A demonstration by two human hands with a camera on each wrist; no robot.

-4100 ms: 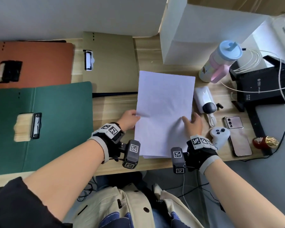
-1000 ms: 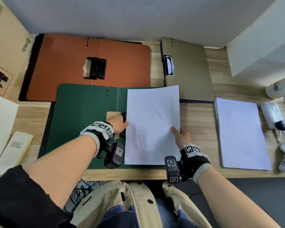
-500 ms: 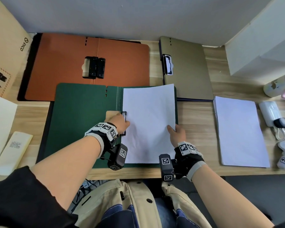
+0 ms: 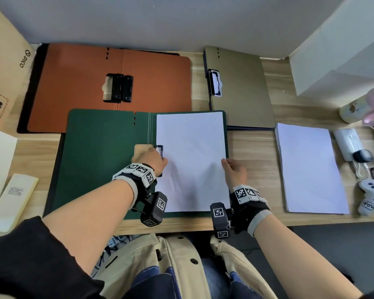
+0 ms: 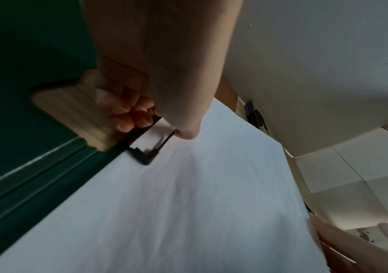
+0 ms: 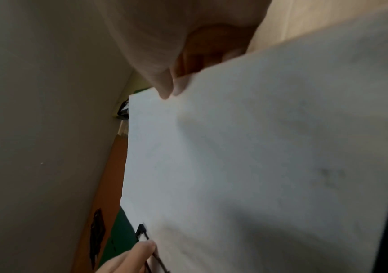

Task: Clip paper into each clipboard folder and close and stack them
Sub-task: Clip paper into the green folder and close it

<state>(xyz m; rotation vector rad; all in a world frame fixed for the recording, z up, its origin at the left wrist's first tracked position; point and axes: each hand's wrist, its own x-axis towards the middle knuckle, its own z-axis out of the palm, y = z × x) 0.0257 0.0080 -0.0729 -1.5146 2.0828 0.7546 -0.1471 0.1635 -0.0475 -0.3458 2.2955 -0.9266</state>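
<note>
The green clipboard folder [image 4: 99, 160] lies open in front of me, with a white sheet [image 4: 190, 152] on its right half. My left hand [image 4: 153, 160] grips the clip [image 4: 159, 148] at the fold. In the left wrist view its fingers [image 5: 129, 118] curl on the wooden lever [image 5: 71, 110], its thumb rests by the black wire [image 5: 150, 146], and the sheet [image 5: 188, 203] shows under the wire. My right hand [image 4: 233, 171] pinches the sheet's right edge. The right wrist view shows that pinch [image 6: 171, 90] on the sheet [image 6: 258, 166].
An open orange folder [image 4: 78, 87] lies behind at left and an olive folder [image 4: 240, 87] behind at right. A paper stack [image 4: 309, 169] lies to the right, then a white device [image 4: 350, 143], a controller [image 4: 371, 197] and a bottle [image 4: 363, 108]. A cardboard box [image 4: 4, 72] stands far left.
The sheet has slid left across the green folder, and its left edge now sits under the clip wire. My right hand followed it left. My left hand stayed on the clip.
</note>
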